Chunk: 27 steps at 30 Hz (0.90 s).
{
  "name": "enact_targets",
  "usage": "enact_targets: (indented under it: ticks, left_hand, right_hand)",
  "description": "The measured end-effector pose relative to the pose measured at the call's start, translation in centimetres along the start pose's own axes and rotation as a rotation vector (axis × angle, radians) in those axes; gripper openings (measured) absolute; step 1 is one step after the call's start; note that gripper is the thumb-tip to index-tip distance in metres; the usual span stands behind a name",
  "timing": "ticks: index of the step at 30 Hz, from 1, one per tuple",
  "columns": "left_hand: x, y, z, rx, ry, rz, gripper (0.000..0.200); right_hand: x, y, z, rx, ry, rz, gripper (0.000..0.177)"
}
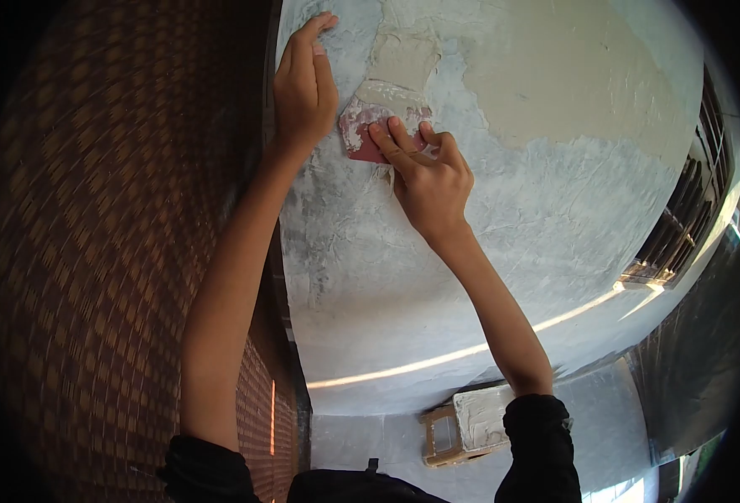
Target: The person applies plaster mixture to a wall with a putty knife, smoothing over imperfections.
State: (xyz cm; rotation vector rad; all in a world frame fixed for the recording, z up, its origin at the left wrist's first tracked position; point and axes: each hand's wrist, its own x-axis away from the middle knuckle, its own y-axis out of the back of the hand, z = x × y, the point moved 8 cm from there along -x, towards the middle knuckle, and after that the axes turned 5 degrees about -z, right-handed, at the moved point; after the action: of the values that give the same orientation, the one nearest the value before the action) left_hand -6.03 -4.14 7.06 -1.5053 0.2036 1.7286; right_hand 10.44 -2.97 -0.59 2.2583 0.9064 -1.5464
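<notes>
My right hand (433,176) presses a red plastic putty spreader (360,149) flat to the grey wall (386,277), fingertips spread over its face. The spreader is smeared with pale putty, and a ridge of wet putty (393,90) lies along its upper edge. Above it a strip of fresh putty (403,54) runs up the wall. To the left, my left hand (304,88) rests near the wall's left edge, its fingers stretched upward and holding nothing.
A large beige putty patch (571,75) covers the wall's upper right. Woven matting (110,235) stands along the left. Below, a brown stool (430,436) bears a putty-covered board (483,419). A window with bars (680,218) is at the right, and a light streak crosses the lower wall.
</notes>
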Motion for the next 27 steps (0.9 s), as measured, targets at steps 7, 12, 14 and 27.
enact_targets:
  ticks: [7, 12, 14, 27]
  left_hand:
    - [0.0, -0.1, -0.3, -0.005, 0.013, 0.022, 0.032]
    - [-1.0, -0.4, -0.6, -0.021, 0.033, -0.004, 0.033]
    - [-1.9, -0.8, -0.2, -0.068, 0.032, -0.015, 0.033]
    - [-1.8, -1.3, 0.2, -0.312, -0.093, 0.068, 0.038]
  right_hand:
    - [1.4, 3.9, 1.4, -0.093, -0.096, 0.124, 0.049]
    - [-2.8, 7.1, -3.0, -0.361, -0.415, -0.024, 0.026]
    - [-4.9, 6.8, -5.9, -0.483, -0.603, -0.142, 0.023]
    - [-6.7, -0.8, -8.8, -0.594, -0.689, -0.192, 0.032]
